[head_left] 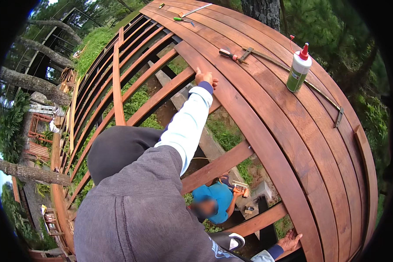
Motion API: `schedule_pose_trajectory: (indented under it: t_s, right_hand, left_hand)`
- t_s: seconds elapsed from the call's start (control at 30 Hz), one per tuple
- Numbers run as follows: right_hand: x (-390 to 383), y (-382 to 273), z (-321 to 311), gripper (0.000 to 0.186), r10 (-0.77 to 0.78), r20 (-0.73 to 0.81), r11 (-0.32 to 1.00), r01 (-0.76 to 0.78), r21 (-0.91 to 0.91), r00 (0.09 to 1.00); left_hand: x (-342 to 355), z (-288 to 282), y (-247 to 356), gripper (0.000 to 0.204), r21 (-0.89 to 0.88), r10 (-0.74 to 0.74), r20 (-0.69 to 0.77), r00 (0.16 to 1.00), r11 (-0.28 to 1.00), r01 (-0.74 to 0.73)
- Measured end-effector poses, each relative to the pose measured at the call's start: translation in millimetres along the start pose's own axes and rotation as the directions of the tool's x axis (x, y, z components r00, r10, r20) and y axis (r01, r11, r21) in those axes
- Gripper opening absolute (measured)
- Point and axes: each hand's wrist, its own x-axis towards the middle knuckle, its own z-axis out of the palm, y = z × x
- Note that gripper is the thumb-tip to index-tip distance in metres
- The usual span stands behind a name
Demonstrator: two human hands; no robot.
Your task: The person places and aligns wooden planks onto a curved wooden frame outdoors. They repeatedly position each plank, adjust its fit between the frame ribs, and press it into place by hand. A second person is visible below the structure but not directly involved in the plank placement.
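My left arm, in a white sleeve with a navy cuff, stretches out to the reddish-brown deck board point(266, 144) on the inner edge of the decking. There my left hand point(206, 79) has its fingers curled over the board's edge. Much nearer to me, at the lower right, my right hand point(289, 241) grips the same edge, its thumb lying toward the top face. The fingers under the wood are partly hidden. A narrow dark gap shows between this board and the neighbouring one. Beneath it run wooden joists point(222, 166).
Below the joists, a person in a teal shirt point(220, 198) handles something orange and metallic. On the decking are a white-and-green bottle with red cap point(300, 69), a bar clamp point(314, 89), a green-handled tool point(179, 19) and a metal square point(196, 10). Open joist gaps lie leftward; tree trunks point(35, 85) stand beyond.
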Motion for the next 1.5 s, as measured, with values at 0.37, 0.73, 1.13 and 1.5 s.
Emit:
schedule_pose_trajectory:
  t_s: [0.37,0.73,1.13,1.5]
  right_hand:
    - [-13,1,15,0.047,-0.013,0.008,1.000,0.013,-0.013,1.000]
    - [-13,1,16,0.043,-0.014,0.017,1.000,0.015,-0.007,1.000]
    - [-10,3,17,0.044,-0.001,-0.013,0.998,0.002,0.066,1.000]
    - [-10,-2,17,0.047,0.007,0.018,0.999,-0.007,0.035,1.000]
  left_hand:
    - [34,-1,-20,0.054,0.453,0.436,-0.167,0.884,0.831,-0.324]
    - [-11,-6,-102,0.051,0.600,0.406,-0.229,0.885,0.775,-0.200]
    - [64,-7,-75,0.048,0.187,0.146,-0.066,0.987,0.974,-0.131]
    - [100,-11,-90,0.051,0.241,0.073,-0.096,0.993,0.969,-0.047]
